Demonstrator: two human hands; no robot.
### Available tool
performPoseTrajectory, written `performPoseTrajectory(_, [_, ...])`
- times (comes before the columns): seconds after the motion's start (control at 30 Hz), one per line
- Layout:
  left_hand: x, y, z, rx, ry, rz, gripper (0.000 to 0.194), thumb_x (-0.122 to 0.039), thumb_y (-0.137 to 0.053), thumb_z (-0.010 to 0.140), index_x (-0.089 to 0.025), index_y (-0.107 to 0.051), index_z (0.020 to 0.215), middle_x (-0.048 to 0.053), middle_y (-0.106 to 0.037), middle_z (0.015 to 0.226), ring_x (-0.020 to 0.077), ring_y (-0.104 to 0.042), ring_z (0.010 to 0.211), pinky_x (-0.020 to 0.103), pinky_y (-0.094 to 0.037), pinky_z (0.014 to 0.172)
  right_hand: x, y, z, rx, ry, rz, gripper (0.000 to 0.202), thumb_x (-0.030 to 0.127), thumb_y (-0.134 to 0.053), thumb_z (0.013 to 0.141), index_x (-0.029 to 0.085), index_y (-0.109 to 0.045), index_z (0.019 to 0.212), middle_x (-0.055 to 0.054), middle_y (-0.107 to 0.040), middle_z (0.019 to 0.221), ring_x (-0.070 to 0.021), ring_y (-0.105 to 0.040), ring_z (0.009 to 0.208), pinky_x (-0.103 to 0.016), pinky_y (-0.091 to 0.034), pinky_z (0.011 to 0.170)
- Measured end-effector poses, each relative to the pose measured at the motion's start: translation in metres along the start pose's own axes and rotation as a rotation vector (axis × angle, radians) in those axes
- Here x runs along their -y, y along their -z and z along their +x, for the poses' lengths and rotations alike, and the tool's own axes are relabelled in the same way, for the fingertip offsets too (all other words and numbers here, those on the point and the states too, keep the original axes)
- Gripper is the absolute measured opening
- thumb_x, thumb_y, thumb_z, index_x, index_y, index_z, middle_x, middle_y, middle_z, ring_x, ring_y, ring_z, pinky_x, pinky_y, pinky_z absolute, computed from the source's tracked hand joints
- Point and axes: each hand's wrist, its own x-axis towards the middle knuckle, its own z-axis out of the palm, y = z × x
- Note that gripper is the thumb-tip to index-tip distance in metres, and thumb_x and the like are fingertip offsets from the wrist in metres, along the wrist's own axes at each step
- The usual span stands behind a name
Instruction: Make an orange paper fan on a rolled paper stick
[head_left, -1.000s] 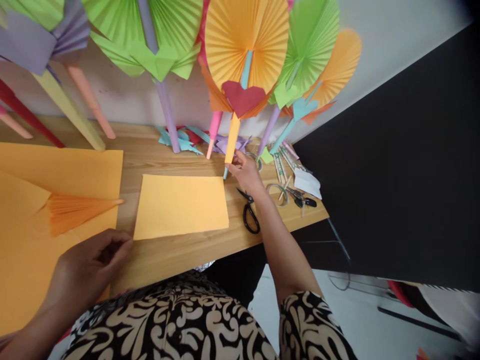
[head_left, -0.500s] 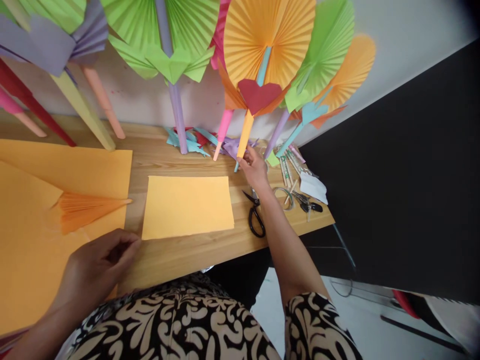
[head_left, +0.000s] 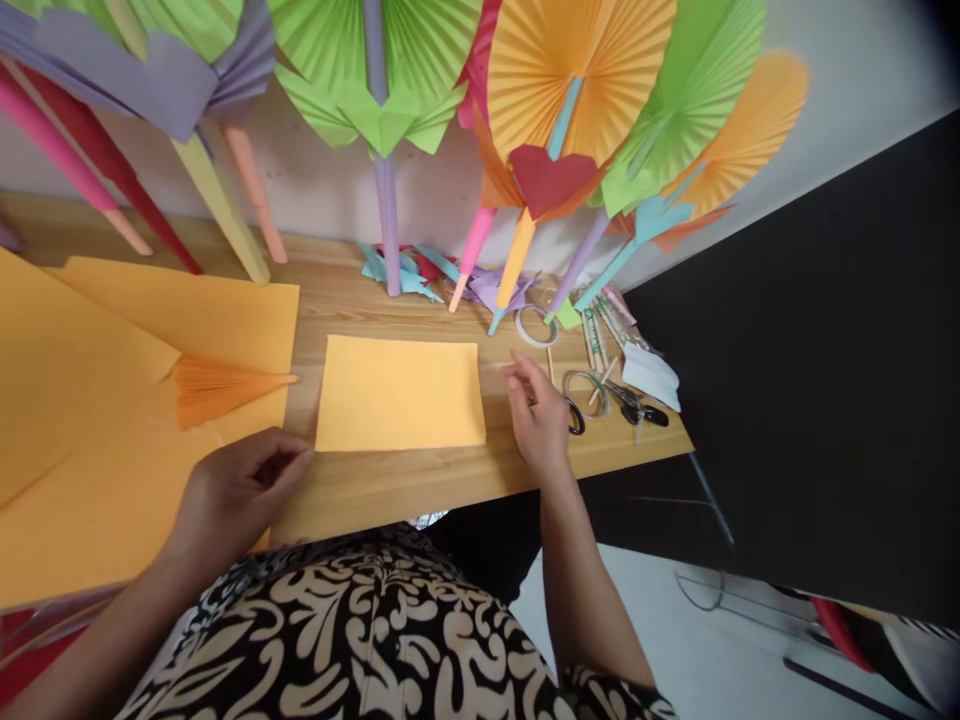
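A light-orange rectangle of paper (head_left: 405, 395) lies flat on the wooden table before me. At its lower left corner is my left hand (head_left: 240, 490), fingers curled and thumb against them, with nothing visible inside. It rests over larger orange sheets (head_left: 247, 310), on which a pleated orange paper fan (head_left: 225, 392) lies folded. To the right of the rectangle, my right hand (head_left: 541, 415) hovers with loosely bent fingers apart, holding nothing. Beneath it, black-handled scissors (head_left: 576, 418) are mostly hidden. Beyond that hand stands an orange paper fan (head_left: 577, 100) with a red heart and an orange-and-blue handle.
More paper fans lean against the wall, among them a green one (head_left: 382, 110). Paper scraps (head_left: 401, 275) lie at their feet. A tape roll (head_left: 537, 326), a second ring of tape (head_left: 586, 394) and other scissors (head_left: 637, 408) occupy the right end of the table.
My right hand has let go of the orange fan's handle and drawn back toward me, over the scissors. The fan stays leaning on the wall. The view has shifted slightly.
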Motion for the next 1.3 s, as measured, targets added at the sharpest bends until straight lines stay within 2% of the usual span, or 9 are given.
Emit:
performPoseTrajectory(0.17, [-0.005,-0.002,-0.001,-0.039,-0.052,-0.034,0.027,-0.040,-0.055,0.085,-0.018,-0.067,0.073,-0.002,-0.063,0.064,0.0115,-0.054,0.057,0.021,-0.039,0.054,0.013,-0.010,-0.020,0.233,0.281,-0.165,0.038,0.025,-0.044,0.101,0.021,-0.056,0.137,-0.009,-0.074,0.112,-0.0241,-0.067,0.106,-0.043,-0.053,0.095])
performPoseTrajectory(0.27, [-0.006,0.001,-0.003,-0.031,-0.090,-0.027,0.025,-0.037,-0.055,0.086,-0.018,-0.067,0.074,-0.001,-0.064,0.065,0.0112,-0.054,0.059,0.021,-0.039,0.054,0.013,-0.016,-0.021,0.296,0.322,-0.230,0.039,0.025,-0.042,0.101,0.020,-0.056,0.137,-0.010,-0.075,0.112,-0.0262,-0.067,0.105,-0.046,-0.053,0.094])
performPoseTrajectory(0.43, [-0.004,0.015,-0.007,-0.083,-0.068,0.061,0.026,-0.039,-0.056,0.087,-0.019,-0.068,0.076,-0.002,-0.065,0.064,0.0112,-0.054,0.056,0.022,-0.040,0.055,0.010,-0.021,-0.024,0.272,0.317,-0.251,0.039,0.025,-0.041,0.101,0.019,-0.058,0.136,-0.011,-0.074,0.115,-0.0268,-0.067,0.108,-0.045,-0.055,0.093])
performPoseTrajectory(0.6, [0.007,0.036,-0.011,-0.166,-0.091,0.107,0.027,-0.040,-0.053,0.093,-0.021,-0.073,0.089,0.001,-0.076,0.083,0.0154,-0.067,0.074,0.025,-0.048,0.067,0.009,-0.024,-0.027,0.244,0.319,-0.246,0.037,0.024,-0.042,0.101,0.018,-0.060,0.133,-0.011,-0.074,0.115,-0.0268,-0.067,0.109,-0.045,-0.054,0.094])
performPoseTrajectory(0.7, [0.010,0.045,-0.003,-0.268,-0.190,0.191,0.032,-0.039,-0.047,0.097,-0.022,-0.074,0.099,0.003,-0.077,0.087,0.0188,-0.070,0.080,0.028,-0.051,0.073,0.009,-0.026,-0.028,0.219,0.321,-0.247,0.036,0.025,-0.042,0.101,0.017,-0.063,0.129,-0.012,-0.074,0.115,-0.0267,-0.067,0.107,-0.045,-0.055,0.094])
performPoseTrajectory(0.83, [0.007,0.046,0.023,-0.357,-0.395,0.463,0.036,-0.036,-0.044,0.099,-0.017,-0.073,0.109,0.012,-0.075,0.108,0.0273,-0.069,0.098,0.039,-0.052,0.084,0.010,-0.027,-0.028,0.205,0.335,-0.270,0.034,0.024,-0.043,0.101,0.017,-0.064,0.126,-0.012,-0.074,0.115,-0.0275,-0.068,0.106,-0.046,-0.056,0.092])
performPoseTrajectory(0.97, [0.010,0.039,0.049,-0.300,-0.445,0.699,0.030,-0.029,-0.048,0.096,-0.018,-0.069,0.115,0.014,-0.072,0.118,0.0294,-0.066,0.105,0.048,-0.046,0.097,0.011,-0.024,-0.029,0.198,0.370,-0.249,0.034,0.023,-0.045,0.100,0.019,-0.063,0.128,-0.011,-0.073,0.117,-0.0270,-0.068,0.107,-0.045,-0.056,0.091])
performPoseTrajectory(1.13, [0.020,0.039,0.059,-0.267,-0.415,0.728,0.020,-0.022,-0.049,0.091,-0.019,-0.069,0.094,0.012,-0.072,0.113,0.0282,-0.066,0.107,0.057,-0.032,0.113,0.017,-0.015,-0.032,0.099,0.438,-0.164,0.037,0.019,-0.047,0.098,0.025,-0.061,0.133,-0.010,-0.074,0.116,-0.0268,-0.068,0.108,-0.046,-0.054,0.092])
performPoseTrajectory(1.3, [-0.010,0.045,0.045,-0.298,-0.581,0.532,0.019,-0.018,-0.048,0.094,-0.022,-0.067,0.095,0.007,-0.073,0.110,0.0241,-0.066,0.111,0.058,-0.021,0.120,0.055,-0.012,-0.032,0.121,0.471,-0.035,0.040,0.018,-0.051,0.097,0.029,-0.060,0.134,-0.008,-0.074,0.115,-0.0266,-0.068,0.108,-0.047,-0.053,0.094])
